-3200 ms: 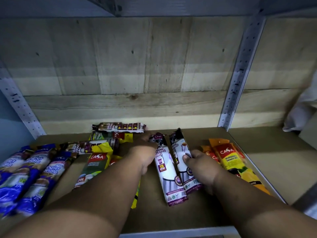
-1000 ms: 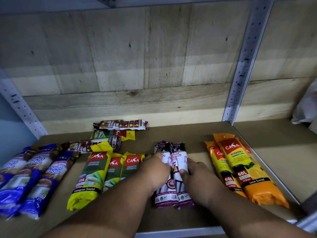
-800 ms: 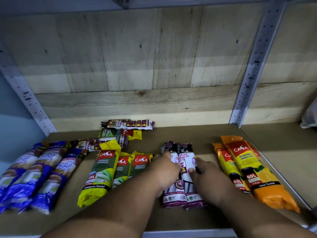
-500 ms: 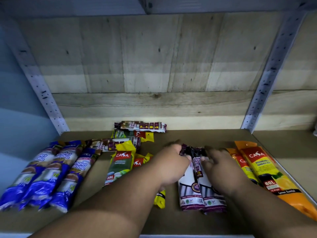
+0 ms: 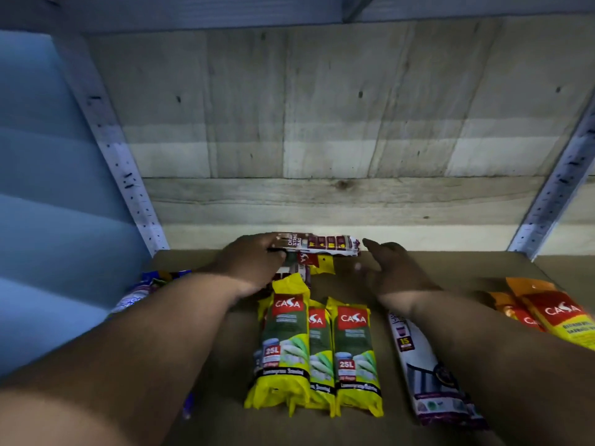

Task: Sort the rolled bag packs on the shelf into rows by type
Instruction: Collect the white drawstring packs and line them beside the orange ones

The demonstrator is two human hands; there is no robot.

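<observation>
Both hands moved to shelf [image 5: 354,278] rear; left hand [image 5: 251,265] grasping glossy maroon pack [image 5: 322,244], right hand [image 5: 392,268] released. Brown board, plank backing [image 5: 322,123].

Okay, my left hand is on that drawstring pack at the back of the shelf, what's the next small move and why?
Probably close the left hand on the sideways drawstring pack and draw it forward, turning it lengthwise beside the white drawstring pack under your right forearm. It looks the same type, yet lies crosswise against the back wall. The right hand hovers open and could steady its far end.
</observation>
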